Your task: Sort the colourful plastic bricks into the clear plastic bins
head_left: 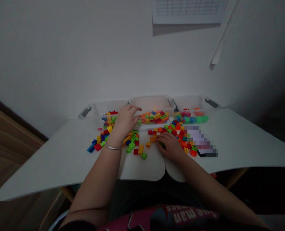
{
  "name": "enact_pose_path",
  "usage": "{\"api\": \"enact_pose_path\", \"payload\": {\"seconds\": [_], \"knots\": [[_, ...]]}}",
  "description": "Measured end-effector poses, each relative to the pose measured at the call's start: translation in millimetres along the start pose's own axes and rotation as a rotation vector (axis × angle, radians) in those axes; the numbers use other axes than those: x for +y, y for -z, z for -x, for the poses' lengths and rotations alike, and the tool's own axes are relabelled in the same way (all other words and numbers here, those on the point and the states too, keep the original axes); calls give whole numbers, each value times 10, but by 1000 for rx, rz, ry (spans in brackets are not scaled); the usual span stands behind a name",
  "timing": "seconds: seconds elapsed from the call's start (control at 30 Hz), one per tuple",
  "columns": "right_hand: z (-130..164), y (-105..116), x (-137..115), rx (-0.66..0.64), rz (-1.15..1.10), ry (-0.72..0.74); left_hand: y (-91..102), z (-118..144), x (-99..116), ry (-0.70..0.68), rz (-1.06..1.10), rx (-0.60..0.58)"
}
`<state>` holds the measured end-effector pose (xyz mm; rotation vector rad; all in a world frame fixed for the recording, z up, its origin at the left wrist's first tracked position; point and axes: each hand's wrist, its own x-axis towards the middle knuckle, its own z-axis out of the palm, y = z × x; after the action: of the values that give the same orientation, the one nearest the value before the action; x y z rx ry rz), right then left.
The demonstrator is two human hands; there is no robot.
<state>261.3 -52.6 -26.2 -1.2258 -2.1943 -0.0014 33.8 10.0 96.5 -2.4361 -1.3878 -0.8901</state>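
My left hand (127,119), with a silver bangle on the wrist, hovers by the left end of the middle clear bin (152,125). Its fingers are spread and hold nothing that I can see. Lower and to the right, my right hand (170,147) is at the table among loose toy bricks. Its fingertips touch an orange brick (153,139), the thumb held apart from them. A yellow-orange brick (148,145) lies just in front. Mixed bricks fill part of the middle bin. More loose bricks (132,140) are scattered beneath my left forearm and around both hands.
A left clear bin (111,105) holds bricks; a right clear bin (189,102) holds rounded colored pieces (199,119). A phone (201,142) with a blurred screen lies right of the brick pile. The white table (238,138) has a notched front edge; a wall stands behind.
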Motion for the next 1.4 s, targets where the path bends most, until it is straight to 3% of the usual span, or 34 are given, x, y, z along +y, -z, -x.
{"api": "enact_pose_path", "payload": {"seconds": [0.1,0.3,0.47,0.63,0.8,0.97,1.17,1.33,1.4], "knots": [[-2,10,-9,-7,-1,-8,26,184,56,75,-114,-135],[-11,23,-22,-27,10,-27,-111,459,16,172,-190,-442],[-14,22,-22,-30,-2,-22,-217,536,-68,214,-165,-551],[-16,24,-26,-30,2,-15,-308,576,-119,173,-121,-565],[-9,21,-25,-27,-1,-20,-368,572,-176,193,-10,-476],[-5,21,-16,-29,-10,-18,-409,535,-187,261,229,-278],[-14,54,-34,-36,-3,-25,-340,433,-34,313,506,-52],[-11,69,-42,-30,-12,-21,-302,305,54,255,535,189],[-7,63,-36,-25,-13,-20,-281,256,84,232,474,214]]}}
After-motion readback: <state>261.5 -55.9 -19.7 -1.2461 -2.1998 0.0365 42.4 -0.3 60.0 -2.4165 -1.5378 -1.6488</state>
